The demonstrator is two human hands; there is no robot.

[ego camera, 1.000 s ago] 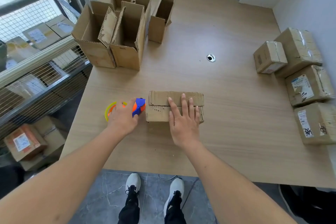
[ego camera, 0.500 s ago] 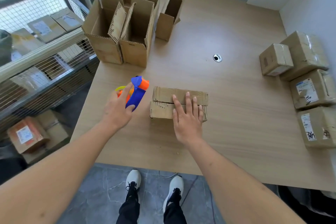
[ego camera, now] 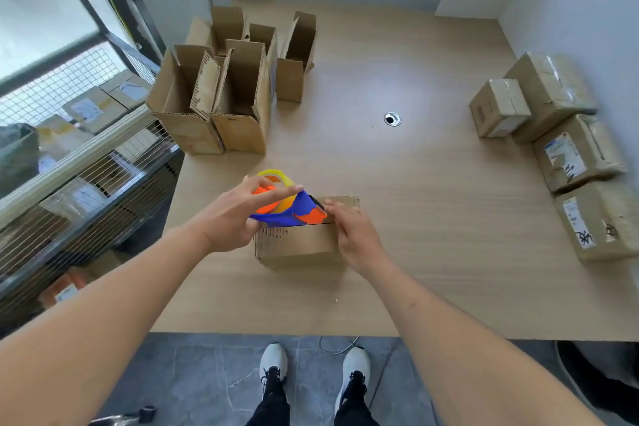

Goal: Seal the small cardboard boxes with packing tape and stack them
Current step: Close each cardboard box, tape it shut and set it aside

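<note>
Small brown box (ego camera: 297,244) near bench (ego camera: 432,235) front edge, flaps folded down, corrugated edges showing. Left hand (ego camera: 230,218) gripping blue-orange dispenser (ego camera: 288,213) over its top; right hand (ego camera: 356,235) fingers curled at the dispenser's nose.

Your left hand (ego camera: 228,218) holds the blue/orange tape dispenser (ego camera: 287,207) w/ yellow roll over the small box (ego camera: 297,242) near the table (ego camera: 432,218) front edge; index finger extended across the roll; your right hand (ego camera: 356,239) grips the box's right end; open cartons (ego camera: 224,93) far left; four taped parcels (ego camera: 560,149) along the right wall.
</note>
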